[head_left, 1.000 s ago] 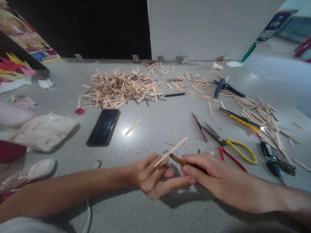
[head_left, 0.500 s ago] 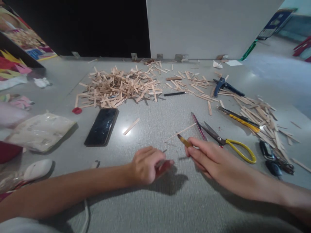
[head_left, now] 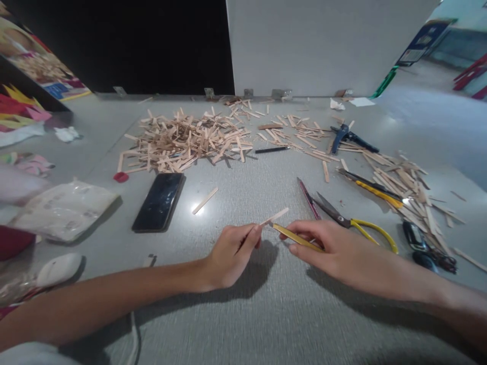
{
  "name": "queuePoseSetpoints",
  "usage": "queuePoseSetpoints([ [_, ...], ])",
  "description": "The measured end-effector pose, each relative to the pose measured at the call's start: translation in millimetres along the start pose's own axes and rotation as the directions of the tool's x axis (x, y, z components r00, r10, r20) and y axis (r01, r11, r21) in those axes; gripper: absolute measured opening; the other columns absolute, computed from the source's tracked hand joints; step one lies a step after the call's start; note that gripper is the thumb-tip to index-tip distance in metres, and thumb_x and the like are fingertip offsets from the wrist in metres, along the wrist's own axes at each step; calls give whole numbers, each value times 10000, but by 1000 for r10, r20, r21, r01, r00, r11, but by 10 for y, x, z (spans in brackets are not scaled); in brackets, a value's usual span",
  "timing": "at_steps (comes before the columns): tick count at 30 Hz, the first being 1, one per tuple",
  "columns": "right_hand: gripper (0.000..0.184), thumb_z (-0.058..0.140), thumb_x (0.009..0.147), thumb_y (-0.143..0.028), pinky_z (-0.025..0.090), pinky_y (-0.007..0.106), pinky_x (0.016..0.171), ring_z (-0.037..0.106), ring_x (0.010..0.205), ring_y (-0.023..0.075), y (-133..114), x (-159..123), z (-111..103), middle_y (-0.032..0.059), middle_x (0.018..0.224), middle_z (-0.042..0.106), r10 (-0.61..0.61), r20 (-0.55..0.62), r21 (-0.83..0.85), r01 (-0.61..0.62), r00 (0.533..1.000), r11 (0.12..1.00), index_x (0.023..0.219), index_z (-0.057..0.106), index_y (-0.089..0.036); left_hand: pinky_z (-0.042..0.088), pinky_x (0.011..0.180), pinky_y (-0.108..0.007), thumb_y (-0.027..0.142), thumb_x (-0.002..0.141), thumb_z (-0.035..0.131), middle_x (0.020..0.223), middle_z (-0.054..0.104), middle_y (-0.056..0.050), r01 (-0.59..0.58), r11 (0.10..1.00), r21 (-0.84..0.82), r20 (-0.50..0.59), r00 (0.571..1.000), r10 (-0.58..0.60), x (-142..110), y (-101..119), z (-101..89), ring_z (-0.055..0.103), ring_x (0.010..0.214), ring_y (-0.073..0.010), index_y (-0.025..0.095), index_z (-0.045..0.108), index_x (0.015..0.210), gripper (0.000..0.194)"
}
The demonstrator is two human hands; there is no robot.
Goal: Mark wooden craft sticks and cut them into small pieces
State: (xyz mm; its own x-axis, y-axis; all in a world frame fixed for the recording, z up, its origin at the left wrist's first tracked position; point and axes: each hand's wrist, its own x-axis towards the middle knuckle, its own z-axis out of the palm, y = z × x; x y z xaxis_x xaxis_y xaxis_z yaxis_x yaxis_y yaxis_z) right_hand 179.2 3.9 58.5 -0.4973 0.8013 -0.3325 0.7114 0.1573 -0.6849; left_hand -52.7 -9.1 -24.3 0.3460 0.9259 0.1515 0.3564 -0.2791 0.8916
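Note:
My left hand (head_left: pixel 236 254) is closed, pinching the near end of a thin wooden craft stick (head_left: pixel 279 215) between thumb and fingers. The stick points up and to the right. My right hand (head_left: pixel 319 248) grips a slim yellow craft knife (head_left: pixel 292 235), its dark tip close beside the stick; I cannot tell whether they touch. Just beyond the right hand lie yellow-handled scissors (head_left: pixel 335 210) and a dark red pen-like tool (head_left: pixel 309 197). A single loose stick (head_left: pixel 205 200) rests on the grey table (head_left: pixel 236 324) farther left.
A big pile of wooden sticks (head_left: pixel 190 139) spreads across the back. More sticks (head_left: pixel 413 177), blue pliers-like cutters (head_left: pixel 352 137), a yellow-black utility knife (head_left: pixel 375 190) and keys (head_left: pixel 416 238) are at right. At left are a phone (head_left: pixel 160 203), a plastic packet (head_left: pixel 66 210) and a white mouse (head_left: pixel 60 267).
My left hand has turned and now shows the stick in its pinch, pointing away. My right hand has lowered the yellow knife to a flatter angle, its tip closer to my left fingers.

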Motion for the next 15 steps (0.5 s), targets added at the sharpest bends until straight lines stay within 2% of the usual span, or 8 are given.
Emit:
queuePoseSetpoints([
  [3,292,518,1054,-371,492,353,774,714,815,240,61,14,-17,72,946,791,-58,-50,-157,50,997,986,1042,774,-231,339,481,-220,562,1115,383,530,443,48,58,997,-55,-37,998,-60,21,-7,-10,400,464,-104,205,524,647,605],
  [5,356,436,1085,-347,474,366,760,708,779,244,86,28,-13,79,885,775,-116,-113,-233,87,987,968,986,756,-225,336,472,-216,596,1104,394,539,445,48,84,992,-97,-65,994,-90,38,-31,-16,412,473,-110,194,597,710,598],
  [8,371,381,1094,-338,437,354,691,662,696,230,65,46,25,51,751,697,-149,-201,-258,95,968,961,922,691,-229,342,451,-198,635,1073,476,601,510,54,91,985,-146,-52,994,-100,56,-70,-13,442,465,-104,159,710,1019,533],
  [10,338,379,1081,-317,408,335,640,603,624,203,12,49,64,16,675,624,-131,-205,-196,91,970,976,874,634,-237,340,436,-187,636,1042,561,695,597,41,87,984,-157,-19,996,-91,61,-85,-2,471,456,-90,158,683,1186,514],
  [12,334,375,1080,-307,388,319,615,545,579,176,-50,43,102,-8,641,576,-97,-165,-96,82,982,992,827,583,-242,343,440,-179,607,1048,576,747,636,32,66,985,-157,4,998,-66,60,-87,11,479,456,-77,175,663,1152,453],
  [15,345,392,1091,-338,361,300,587,485,573,151,-105,32,133,-24,649,540,-41,-86,56,46,995,997,816,571,-232,349,472,-182,551,1114,444,668,588,43,4,993,-114,5,1000,-4,52,-78,23,457,476,-83,199,603,918,433],
])
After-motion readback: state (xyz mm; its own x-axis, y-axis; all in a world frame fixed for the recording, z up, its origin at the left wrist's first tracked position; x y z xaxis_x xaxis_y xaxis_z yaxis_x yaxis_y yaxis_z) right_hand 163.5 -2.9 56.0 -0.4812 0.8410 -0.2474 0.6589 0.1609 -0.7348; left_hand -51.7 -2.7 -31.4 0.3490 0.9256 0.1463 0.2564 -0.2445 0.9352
